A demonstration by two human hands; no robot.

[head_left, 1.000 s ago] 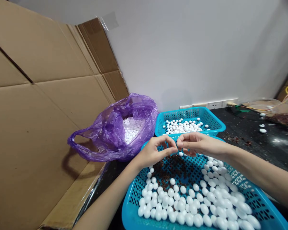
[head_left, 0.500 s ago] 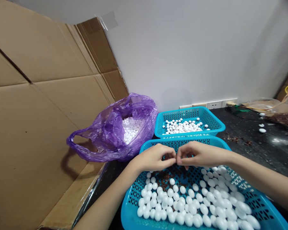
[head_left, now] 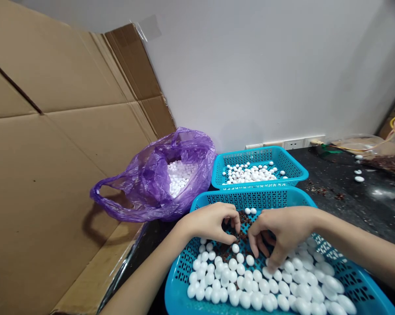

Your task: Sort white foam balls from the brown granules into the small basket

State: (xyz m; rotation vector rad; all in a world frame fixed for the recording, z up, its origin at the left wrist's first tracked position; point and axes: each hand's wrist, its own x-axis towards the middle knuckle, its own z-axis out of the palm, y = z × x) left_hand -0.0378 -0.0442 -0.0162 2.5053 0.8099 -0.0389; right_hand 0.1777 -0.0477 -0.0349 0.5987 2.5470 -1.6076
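My left hand (head_left: 213,222) hovers over the left back part of the near blue basket (head_left: 180,271), fingers curled and thumb close to the fingertips. Small dark brown bits (head_left: 245,218) show right behind those fingertips, so whether it grips one is unclear. To the right, my right hand (head_left: 279,229) reaches down into the same basket with thumb and fingers apart. Its thumb tip comes down at a white egg-shaped ball (head_left: 267,272) and appears to touch it. Many such white balls (head_left: 264,286) cover the front and right of the basket floor.
Behind stands a second blue basket (head_left: 298,175) with smaller-looking white balls. A purple plastic bag (head_left: 145,175) of white balls leans at its left, near a cardboard sheet (head_left: 69,140). Loose balls (head_left: 359,179) and brown bits lie on the black table (head_left: 331,175).
My hands, fingertips together before, have parted. The right hand has dropped toward the white balls with its fingers spreading; the left has shifted slightly down. Two white balls now show at the back.
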